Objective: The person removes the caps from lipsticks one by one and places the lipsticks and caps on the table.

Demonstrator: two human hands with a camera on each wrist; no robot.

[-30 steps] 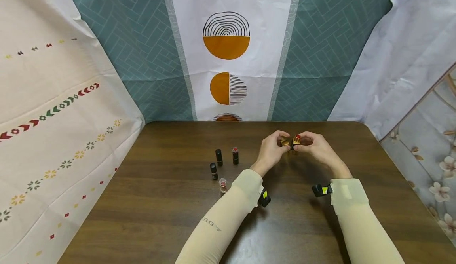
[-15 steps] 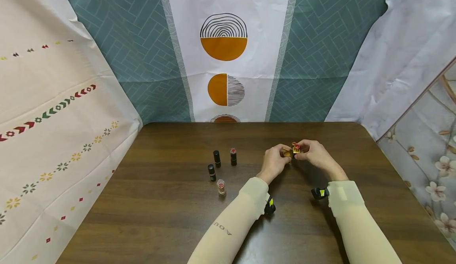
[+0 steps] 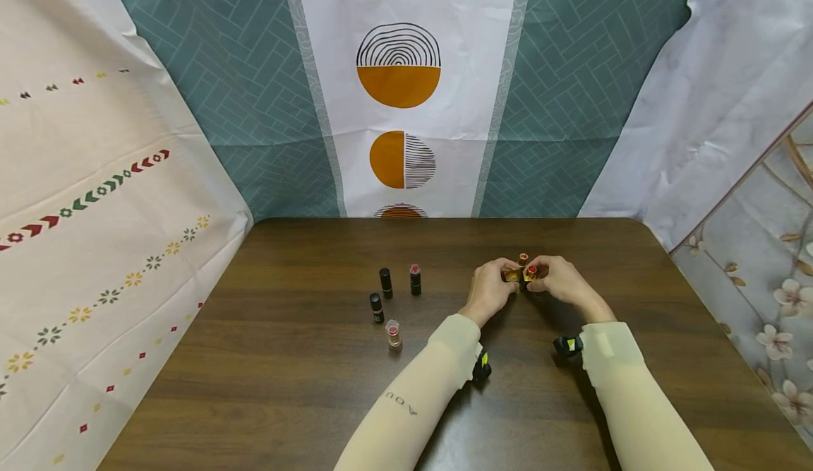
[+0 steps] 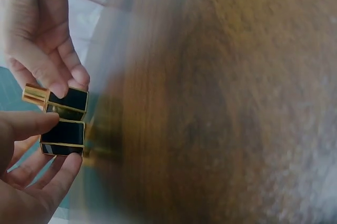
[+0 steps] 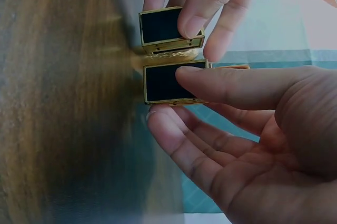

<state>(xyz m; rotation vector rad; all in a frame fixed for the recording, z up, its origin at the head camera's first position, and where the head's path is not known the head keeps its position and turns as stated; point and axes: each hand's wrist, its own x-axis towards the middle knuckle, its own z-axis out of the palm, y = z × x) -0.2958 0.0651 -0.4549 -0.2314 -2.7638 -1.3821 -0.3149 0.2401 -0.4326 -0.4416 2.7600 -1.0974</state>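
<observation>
My left hand [image 3: 490, 289] grips a black-and-gold lipstick cap [image 5: 161, 26] between thumb and fingers. My right hand [image 3: 565, 284] pinches an uncapped lipstick [image 5: 162, 84] by its black, gold-edged base; its red tip [image 3: 531, 270] points upward in the head view. Cap and lipstick are side by side, very close; whether they touch is hard to tell. Just behind them another gold lipstick [image 3: 524, 258] stands, its lower part hidden by what I hold. The left wrist view shows the held lipstick's gold tube [image 4: 35, 93] sticking out past the right fingers.
Left of my hands, several lipsticks stand on the brown wooden table [image 3: 286, 386]: two black capped tubes [image 3: 386, 282], a black one with a clear red-showing top [image 3: 416, 279], and a clear one [image 3: 394, 334] near my left sleeve. Patterned cloths [image 3: 273, 90] hang behind the table.
Both hands have come lower and slightly nearer, still holding the cap and lipstick. The gold lipstick behind them has come into view. Over the last half second the right hand has dipped slightly.
</observation>
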